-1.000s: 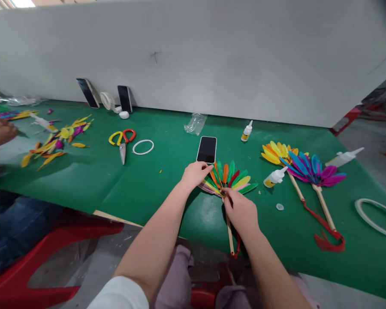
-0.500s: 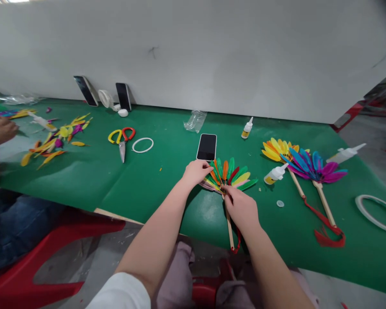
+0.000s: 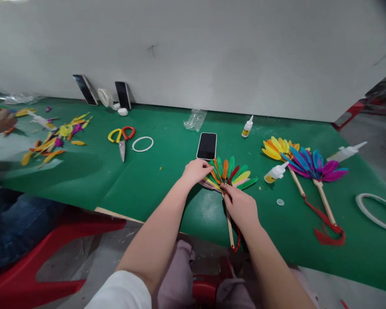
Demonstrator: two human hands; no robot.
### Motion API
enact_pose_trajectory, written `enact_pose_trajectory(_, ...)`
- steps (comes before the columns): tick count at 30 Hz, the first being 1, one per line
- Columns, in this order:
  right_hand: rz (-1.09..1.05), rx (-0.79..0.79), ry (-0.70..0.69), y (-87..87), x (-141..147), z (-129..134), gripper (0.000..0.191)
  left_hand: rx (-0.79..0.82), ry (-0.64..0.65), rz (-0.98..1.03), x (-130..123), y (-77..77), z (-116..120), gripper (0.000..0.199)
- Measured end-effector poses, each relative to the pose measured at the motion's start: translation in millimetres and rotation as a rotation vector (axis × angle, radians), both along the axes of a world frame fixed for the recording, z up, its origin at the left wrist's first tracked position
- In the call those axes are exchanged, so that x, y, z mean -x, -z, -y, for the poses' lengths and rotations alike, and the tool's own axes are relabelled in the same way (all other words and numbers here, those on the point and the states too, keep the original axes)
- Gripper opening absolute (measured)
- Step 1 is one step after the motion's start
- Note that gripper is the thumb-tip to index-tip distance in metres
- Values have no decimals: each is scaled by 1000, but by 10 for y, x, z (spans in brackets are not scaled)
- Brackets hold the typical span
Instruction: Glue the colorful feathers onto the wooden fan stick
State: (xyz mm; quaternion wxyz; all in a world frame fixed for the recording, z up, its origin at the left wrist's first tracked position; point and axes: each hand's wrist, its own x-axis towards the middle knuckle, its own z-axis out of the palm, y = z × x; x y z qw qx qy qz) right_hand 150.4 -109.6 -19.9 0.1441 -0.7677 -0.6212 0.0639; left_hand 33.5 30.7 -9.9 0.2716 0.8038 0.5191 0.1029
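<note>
A feather fan [image 3: 232, 172] with green, orange, yellow, pink and dark red feathers lies spread on the table, its wooden handle [image 3: 229, 229] pointing toward me and a red tassel by the handle's end. My left hand [image 3: 197, 171] is closed at the fan's left edge, thumb and fingers pinching feathers there. At the base where the feathers meet, my right hand [image 3: 241, 207] has its fingers closed on the fan; they hide part of the joint. Just beyond my left hand lies a phone [image 3: 207, 146].
Two finished-looking fans, yellow [image 3: 278, 148] and blue-purple [image 3: 318, 167], lie right among glue bottles [image 3: 275, 173]. Scissors [image 3: 122, 143], a white ring [image 3: 143, 144] and loose feathers [image 3: 56, 139] are left. A co-worker's hand [image 3: 0, 120] is at far left. A grey partition [image 3: 193, 56] borders the table.
My hands and the fan stay almost still. At far left, the co-worker's hand has shifted slightly, and the orange thing above it has gone from view.
</note>
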Motion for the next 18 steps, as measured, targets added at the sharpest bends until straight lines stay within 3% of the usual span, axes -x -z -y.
enact_pose_trajectory(18,17,2,-2,-8,4,6,29,-46,-25,-38,-31,24,-7,28)
